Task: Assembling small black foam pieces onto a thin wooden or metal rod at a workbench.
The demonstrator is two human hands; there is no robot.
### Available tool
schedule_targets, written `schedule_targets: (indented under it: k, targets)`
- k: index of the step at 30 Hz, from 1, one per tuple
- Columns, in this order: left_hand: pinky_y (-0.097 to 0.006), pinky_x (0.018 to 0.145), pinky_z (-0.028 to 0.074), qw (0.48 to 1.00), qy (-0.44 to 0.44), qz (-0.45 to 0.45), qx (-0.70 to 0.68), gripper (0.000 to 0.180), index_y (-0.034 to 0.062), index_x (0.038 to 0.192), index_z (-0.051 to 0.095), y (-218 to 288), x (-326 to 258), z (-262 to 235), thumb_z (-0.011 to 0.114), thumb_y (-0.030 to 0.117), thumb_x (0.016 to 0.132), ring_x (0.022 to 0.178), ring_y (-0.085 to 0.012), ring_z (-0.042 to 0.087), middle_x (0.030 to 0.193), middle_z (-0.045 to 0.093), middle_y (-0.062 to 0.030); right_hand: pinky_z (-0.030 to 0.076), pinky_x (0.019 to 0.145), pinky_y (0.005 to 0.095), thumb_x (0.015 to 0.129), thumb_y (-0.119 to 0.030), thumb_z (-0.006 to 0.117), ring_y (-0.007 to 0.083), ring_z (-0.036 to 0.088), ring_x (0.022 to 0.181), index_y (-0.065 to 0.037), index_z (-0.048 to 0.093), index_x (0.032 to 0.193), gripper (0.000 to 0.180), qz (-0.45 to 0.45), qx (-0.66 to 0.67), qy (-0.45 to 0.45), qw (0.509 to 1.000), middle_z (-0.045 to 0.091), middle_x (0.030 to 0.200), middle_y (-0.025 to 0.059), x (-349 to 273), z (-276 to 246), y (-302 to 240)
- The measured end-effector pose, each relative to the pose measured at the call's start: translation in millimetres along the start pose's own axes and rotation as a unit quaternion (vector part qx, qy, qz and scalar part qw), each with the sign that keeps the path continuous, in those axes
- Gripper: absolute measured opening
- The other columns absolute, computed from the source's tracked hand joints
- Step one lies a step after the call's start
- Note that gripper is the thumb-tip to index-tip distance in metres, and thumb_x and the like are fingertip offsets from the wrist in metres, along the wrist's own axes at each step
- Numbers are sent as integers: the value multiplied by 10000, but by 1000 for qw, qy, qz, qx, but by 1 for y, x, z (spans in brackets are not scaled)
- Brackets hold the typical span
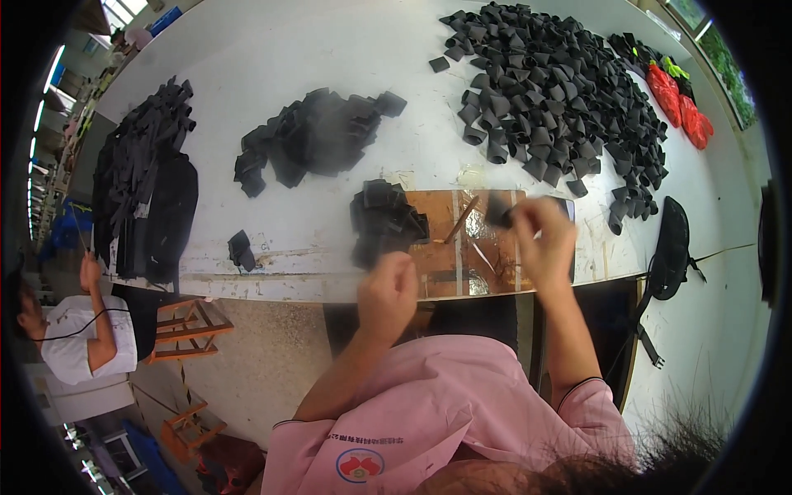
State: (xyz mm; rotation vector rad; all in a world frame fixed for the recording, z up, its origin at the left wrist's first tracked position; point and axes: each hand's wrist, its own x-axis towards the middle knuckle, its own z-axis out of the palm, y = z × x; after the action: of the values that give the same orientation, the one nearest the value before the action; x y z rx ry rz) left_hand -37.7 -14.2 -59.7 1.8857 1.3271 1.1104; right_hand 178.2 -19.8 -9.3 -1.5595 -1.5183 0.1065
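Observation:
My right hand [545, 241] is closed in a pinch at the right part of a brown taped board [437, 272]. A small black fabric piece [498, 210], slightly blurred, is at its fingertips. Just below a small heap of black fabric pieces [381, 221], on the board's left side, my left hand [388, 290] is closed with fingers curled. Whether anything is inside it is hidden. Between the hands, a thin brown stick-like tool [463, 219] lies slanted on the board, near a pale narrow strip [484, 256].
A large pile of folded black loops [544, 91] covers the back right. Further black piles [318, 136] lie left of centre and at the far left [144, 181]. Red plastic bags [679, 107] are at the right rim, above a black pouch with straps [669, 247]. A co-worker [87, 330] is at left, near wooden stools [188, 330].

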Motion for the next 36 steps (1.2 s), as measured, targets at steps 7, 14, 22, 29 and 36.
schedule_targets:
  k: [7,14,22,29,36]
  targets:
    - [-262,504,442,967,153,-21,203,82,-17,852,548,-123,22,-42,548,17,777,526,-143,548,616,571,-87,433,575,266,827,-93,533,146,545,617,42,571,932,175,154,-11,73,985,589,709,111,27,13,59]
    - [-313,552,451,959,180,13,217,84,7,844,546,-138,16,-51,535,18,762,606,-233,565,743,572,-113,443,563,397,793,-75,542,344,553,654,-39,552,859,76,37,-186,-83,978,549,778,142,-33,52,73]
    - [-327,560,446,968,179,-15,177,83,17,836,546,-134,14,-52,534,25,755,613,-255,553,752,560,-116,433,538,410,727,-41,539,333,534,664,-54,509,827,105,38,-243,-44,968,520,762,126,-34,67,82]
    - [-333,561,450,965,172,-23,195,83,28,832,552,-135,15,-51,538,31,751,626,-259,567,746,567,-111,428,522,406,718,-37,542,325,530,671,-53,504,811,102,35,-229,-24,972,510,747,124,-34,69,84]
    - [-327,546,447,968,169,-26,185,79,28,821,554,-136,18,-53,545,23,743,602,-247,564,735,568,-108,428,523,404,713,-37,540,321,527,665,-59,505,810,105,43,-213,-28,976,504,740,121,-32,69,81]
